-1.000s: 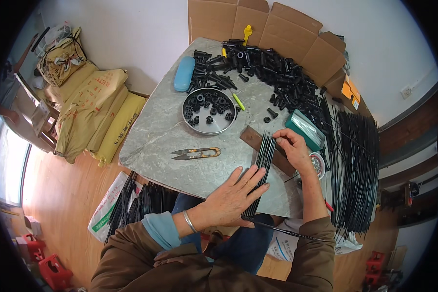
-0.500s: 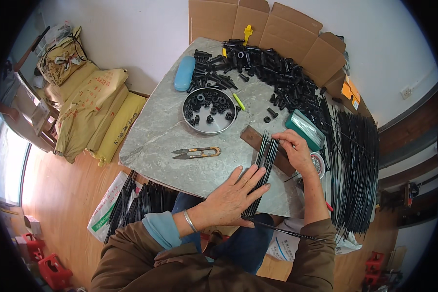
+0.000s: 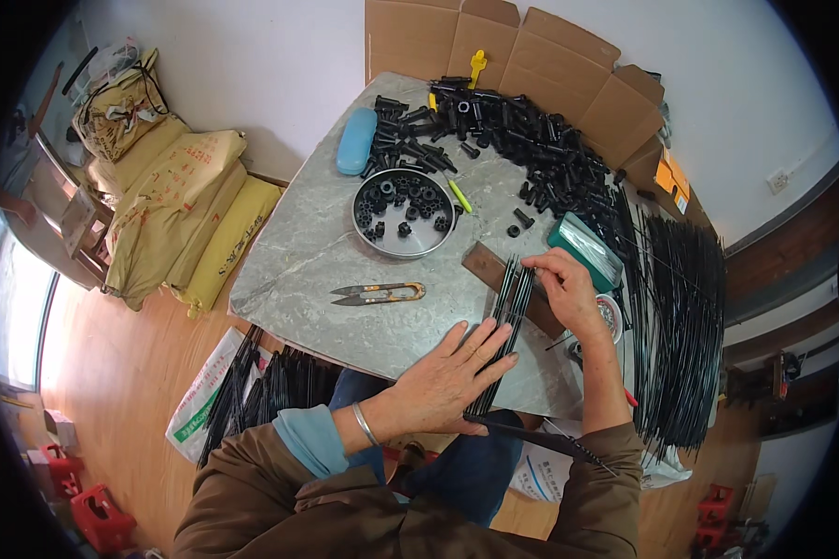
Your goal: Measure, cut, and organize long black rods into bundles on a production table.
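A row of thin black rods (image 3: 516, 300) lies slantwise over the near edge of the grey stone table and a brown block (image 3: 483, 262). My left hand (image 3: 447, 374) rests flat across the rods, fingers stretched and spread. Near its thumb a dark, blurred strand (image 3: 555, 443) runs toward my right sleeve. At the far ends of the rods my right hand (image 3: 567, 287) is closed, thumb and forefinger pinching at a rod tip. Rusty thread snips (image 3: 378, 294) lie to the left, and a round metal bowl (image 3: 356, 219) holds black nuts beyond them.
Black bolts (image 3: 559, 154) are heaped along the back by folded cardboard (image 3: 555, 56). A blue case (image 3: 355, 142), a light-green pen (image 3: 460, 197) and a green box (image 3: 583, 250) lie around. More black rods (image 3: 680, 326) are stacked at right; yellow sacks (image 3: 182, 205) stand left.
Both hands stay nearly in place on the rods. The dark strand by my left thumb has swung slightly downward at its far end and is blurred.
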A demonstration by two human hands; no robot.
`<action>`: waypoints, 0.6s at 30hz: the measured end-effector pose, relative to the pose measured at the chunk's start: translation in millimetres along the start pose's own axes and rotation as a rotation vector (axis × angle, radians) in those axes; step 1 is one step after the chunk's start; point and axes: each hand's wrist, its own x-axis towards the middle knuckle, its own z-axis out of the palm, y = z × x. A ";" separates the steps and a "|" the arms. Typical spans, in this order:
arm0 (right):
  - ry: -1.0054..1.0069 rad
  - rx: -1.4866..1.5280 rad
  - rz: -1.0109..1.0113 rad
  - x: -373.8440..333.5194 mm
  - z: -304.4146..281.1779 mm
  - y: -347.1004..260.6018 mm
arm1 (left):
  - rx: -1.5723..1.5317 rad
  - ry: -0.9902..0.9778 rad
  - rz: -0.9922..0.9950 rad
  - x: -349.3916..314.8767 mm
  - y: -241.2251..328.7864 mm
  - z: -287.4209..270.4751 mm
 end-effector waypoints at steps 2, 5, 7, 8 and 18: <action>-0.020 -0.070 0.002 2.0 -0.3 -3.6 | 0.004 0.000 -0.003 -0.3 -1.2 1.2; -0.006 -0.088 -0.001 1.8 2.8 -8.0 | 0.009 0.013 0.000 -0.9 -2.0 2.9; 0.006 -0.060 0.006 0.0 5.4 -4.5 | 0.024 -0.002 0.004 -0.8 -1.1 -0.4; 0.019 -0.033 0.013 -0.5 5.8 -3.5 | 0.039 -0.017 0.008 -0.5 -0.7 -1.7; 0.037 0.073 -0.002 1.4 12.6 1.0 | 0.032 0.017 0.022 -1.3 -2.2 -0.2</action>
